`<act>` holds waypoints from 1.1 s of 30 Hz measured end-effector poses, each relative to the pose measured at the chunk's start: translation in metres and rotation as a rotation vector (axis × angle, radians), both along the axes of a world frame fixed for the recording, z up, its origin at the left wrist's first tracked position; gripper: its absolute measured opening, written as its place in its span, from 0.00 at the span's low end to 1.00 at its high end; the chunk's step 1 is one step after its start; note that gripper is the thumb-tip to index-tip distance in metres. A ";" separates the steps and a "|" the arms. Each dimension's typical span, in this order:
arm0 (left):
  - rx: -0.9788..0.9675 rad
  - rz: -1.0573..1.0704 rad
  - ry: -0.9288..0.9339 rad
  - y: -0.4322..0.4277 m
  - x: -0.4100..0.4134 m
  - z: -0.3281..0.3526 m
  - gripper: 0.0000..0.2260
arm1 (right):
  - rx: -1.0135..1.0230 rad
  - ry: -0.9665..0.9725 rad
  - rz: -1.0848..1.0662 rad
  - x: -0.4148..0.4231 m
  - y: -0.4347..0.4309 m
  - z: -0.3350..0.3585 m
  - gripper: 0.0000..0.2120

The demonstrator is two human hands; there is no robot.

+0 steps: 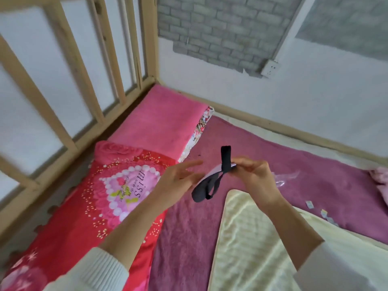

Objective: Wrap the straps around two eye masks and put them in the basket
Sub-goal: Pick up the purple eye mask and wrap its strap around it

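A dark eye mask point(200, 191) with a pale inner face hangs in the air above the purple blanket point(184, 227). Its black strap point(226, 158) stands up in a loop over the mask's upper end. My right hand point(257, 179) pinches the mask and strap at that upper end. My left hand point(178, 178) is beside the mask on its left, fingers stretched out and apart, the fingertips close to the mask's pale side; I cannot tell whether they touch it. No second mask and no basket are in view.
A red pillow point(90, 206) with a heart print lies at the left, a pink folded blanket point(163, 122) behind it. A cream quilt point(262, 248) covers the near right. A wooden bed rail point(69, 85) runs along the left, and small paper scraps point(323, 213) lie at the right.
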State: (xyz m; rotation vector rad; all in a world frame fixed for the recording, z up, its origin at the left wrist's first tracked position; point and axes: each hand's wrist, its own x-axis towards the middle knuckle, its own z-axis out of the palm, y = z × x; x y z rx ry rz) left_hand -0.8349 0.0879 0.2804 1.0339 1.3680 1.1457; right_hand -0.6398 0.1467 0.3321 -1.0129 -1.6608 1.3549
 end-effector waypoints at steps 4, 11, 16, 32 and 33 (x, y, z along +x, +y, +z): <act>-0.206 -0.075 -0.196 -0.028 0.007 0.051 0.21 | 0.101 0.033 0.056 0.006 -0.037 0.051 0.18; -0.121 -0.159 -0.245 -0.109 0.020 0.103 0.18 | 0.199 -0.005 0.219 0.019 -0.104 0.080 0.17; -0.032 0.108 -0.135 -0.181 0.041 0.118 0.18 | -0.108 0.151 0.207 0.039 -0.154 0.076 0.17; 0.035 0.676 0.081 -0.387 0.071 0.151 0.05 | -0.019 -0.233 0.644 0.050 -0.310 0.085 0.04; 0.032 0.743 0.108 -0.398 0.066 0.153 0.07 | -0.027 -0.250 0.642 0.049 -0.312 0.086 0.05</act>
